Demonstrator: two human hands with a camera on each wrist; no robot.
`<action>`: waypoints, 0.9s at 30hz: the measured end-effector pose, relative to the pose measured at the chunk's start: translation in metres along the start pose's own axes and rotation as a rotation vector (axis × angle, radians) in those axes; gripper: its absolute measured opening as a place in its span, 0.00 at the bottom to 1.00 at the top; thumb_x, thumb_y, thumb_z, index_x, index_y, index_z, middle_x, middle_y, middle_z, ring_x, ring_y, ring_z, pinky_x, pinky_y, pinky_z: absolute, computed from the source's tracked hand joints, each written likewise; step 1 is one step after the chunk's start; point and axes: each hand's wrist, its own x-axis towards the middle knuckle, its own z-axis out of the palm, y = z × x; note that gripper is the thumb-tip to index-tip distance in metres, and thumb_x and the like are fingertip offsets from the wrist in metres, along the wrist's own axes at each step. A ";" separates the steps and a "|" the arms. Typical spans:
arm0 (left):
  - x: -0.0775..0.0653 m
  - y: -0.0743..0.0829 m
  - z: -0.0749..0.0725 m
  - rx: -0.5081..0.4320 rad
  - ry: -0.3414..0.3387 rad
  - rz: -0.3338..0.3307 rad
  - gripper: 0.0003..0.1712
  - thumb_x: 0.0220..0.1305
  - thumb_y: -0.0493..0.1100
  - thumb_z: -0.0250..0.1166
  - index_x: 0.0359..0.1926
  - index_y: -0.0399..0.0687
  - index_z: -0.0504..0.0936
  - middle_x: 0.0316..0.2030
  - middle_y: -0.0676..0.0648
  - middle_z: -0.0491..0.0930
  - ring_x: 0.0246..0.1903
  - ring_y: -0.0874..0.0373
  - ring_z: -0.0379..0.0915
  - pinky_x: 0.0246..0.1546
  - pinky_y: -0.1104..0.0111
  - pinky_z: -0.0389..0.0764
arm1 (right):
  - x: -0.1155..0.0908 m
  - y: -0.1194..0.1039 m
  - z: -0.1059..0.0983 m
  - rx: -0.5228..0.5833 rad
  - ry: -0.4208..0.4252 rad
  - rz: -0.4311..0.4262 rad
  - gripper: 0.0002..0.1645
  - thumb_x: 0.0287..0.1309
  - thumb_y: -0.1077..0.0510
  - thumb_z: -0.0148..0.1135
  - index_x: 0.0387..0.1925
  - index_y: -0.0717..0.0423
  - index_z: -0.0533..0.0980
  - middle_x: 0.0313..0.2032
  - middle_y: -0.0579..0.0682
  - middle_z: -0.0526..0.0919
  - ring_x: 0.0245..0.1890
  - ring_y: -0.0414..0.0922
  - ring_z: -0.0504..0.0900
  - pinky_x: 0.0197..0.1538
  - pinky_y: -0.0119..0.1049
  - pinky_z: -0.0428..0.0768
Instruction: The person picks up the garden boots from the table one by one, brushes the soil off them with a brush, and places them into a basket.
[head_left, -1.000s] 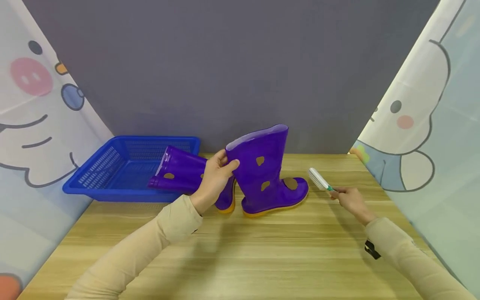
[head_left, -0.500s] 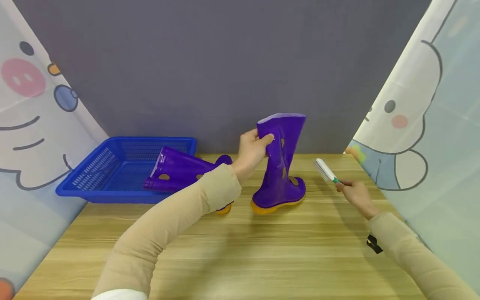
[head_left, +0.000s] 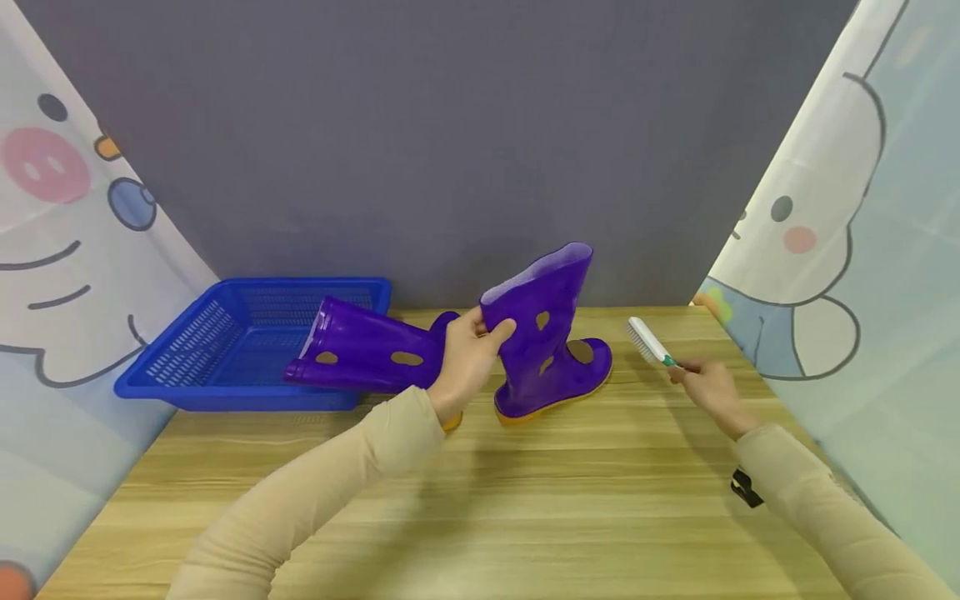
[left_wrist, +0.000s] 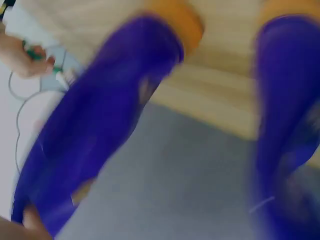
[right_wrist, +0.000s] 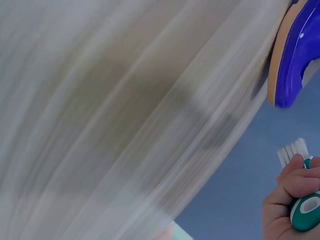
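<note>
In the head view, my left hand grips the upper edge of a purple rain boot, thumb on the outside. This boot has a yellow sole and brown patches on its side and toe. Its shaft leans, with the toe pointing right. My right hand holds a scrubbing brush by its green handle, white bristles toward the boot's toe but apart from it. The right wrist view shows fingers curled round the brush's green handle. A second purple boot lies tipped partly over the basket, also with brown patches.
A blue plastic basket stands at the back left of the wooden table. A grey panel rises behind the table. Cartoon-printed sheets hang at both sides.
My left hand first moved the boot right and turned it, then brought its shaft back left and lower, showing its side again. The brush shifted slightly right and up, then stayed nearly still.
</note>
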 end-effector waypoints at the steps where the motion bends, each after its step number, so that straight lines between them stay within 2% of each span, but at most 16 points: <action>1: -0.002 -0.003 -0.005 0.025 0.008 0.020 0.12 0.61 0.38 0.60 0.45 0.40 0.79 0.36 0.43 0.83 0.32 0.60 0.80 0.35 0.68 0.81 | 0.000 -0.001 0.000 0.001 -0.003 -0.006 0.34 0.67 0.45 0.41 0.59 0.72 0.63 0.54 0.71 0.71 0.56 0.67 0.64 0.51 0.60 0.69; 5: -0.003 -0.010 -0.018 -0.001 0.056 0.037 0.11 0.61 0.37 0.61 0.45 0.40 0.79 0.38 0.41 0.83 0.32 0.61 0.79 0.35 0.72 0.79 | -0.002 -0.007 0.002 -0.002 0.004 -0.020 0.35 0.67 0.44 0.41 0.60 0.72 0.63 0.53 0.70 0.72 0.56 0.67 0.65 0.51 0.60 0.70; 8: 0.001 -0.016 -0.022 -0.022 0.083 0.008 0.10 0.61 0.37 0.60 0.44 0.40 0.79 0.35 0.41 0.83 0.26 0.63 0.77 0.29 0.75 0.76 | -0.003 -0.009 0.005 -0.015 0.007 -0.024 0.35 0.67 0.44 0.42 0.59 0.71 0.63 0.52 0.69 0.73 0.55 0.66 0.67 0.50 0.58 0.72; 11: 0.007 -0.022 -0.027 -0.021 0.119 -0.014 0.11 0.61 0.36 0.60 0.45 0.39 0.78 0.35 0.40 0.83 0.26 0.64 0.77 0.28 0.74 0.77 | -0.004 -0.011 0.009 -0.013 0.010 -0.031 0.35 0.67 0.45 0.43 0.59 0.71 0.64 0.51 0.69 0.74 0.54 0.65 0.68 0.48 0.55 0.73; 14: 0.013 -0.030 -0.036 -0.033 0.170 -0.054 0.12 0.61 0.35 0.60 0.46 0.37 0.78 0.39 0.38 0.82 0.30 0.62 0.79 0.34 0.71 0.81 | -0.003 -0.012 0.014 -0.003 0.012 -0.042 0.34 0.67 0.45 0.43 0.59 0.71 0.65 0.51 0.69 0.74 0.53 0.64 0.69 0.47 0.52 0.74; 18: 0.014 -0.039 -0.048 -0.027 0.221 -0.134 0.15 0.61 0.33 0.59 0.49 0.34 0.77 0.43 0.35 0.80 0.37 0.54 0.81 0.43 0.64 0.81 | -0.003 -0.013 0.017 0.003 0.009 -0.042 0.33 0.67 0.45 0.43 0.59 0.71 0.65 0.50 0.69 0.74 0.52 0.63 0.69 0.46 0.50 0.74; 23: 0.005 -0.045 -0.053 -0.010 0.184 -0.205 0.16 0.60 0.33 0.60 0.50 0.33 0.75 0.45 0.35 0.79 0.43 0.49 0.79 0.47 0.62 0.79 | -0.001 -0.018 0.018 -0.007 -0.005 -0.052 0.34 0.66 0.43 0.43 0.58 0.70 0.66 0.51 0.69 0.74 0.53 0.62 0.69 0.45 0.48 0.74; 27: -0.004 -0.049 -0.054 -0.018 0.141 -0.202 0.17 0.61 0.34 0.60 0.51 0.35 0.74 0.46 0.36 0.79 0.42 0.52 0.79 0.47 0.63 0.79 | 0.000 -0.024 0.019 -0.016 0.001 -0.102 0.34 0.66 0.43 0.43 0.59 0.69 0.66 0.50 0.69 0.75 0.51 0.61 0.71 0.43 0.45 0.75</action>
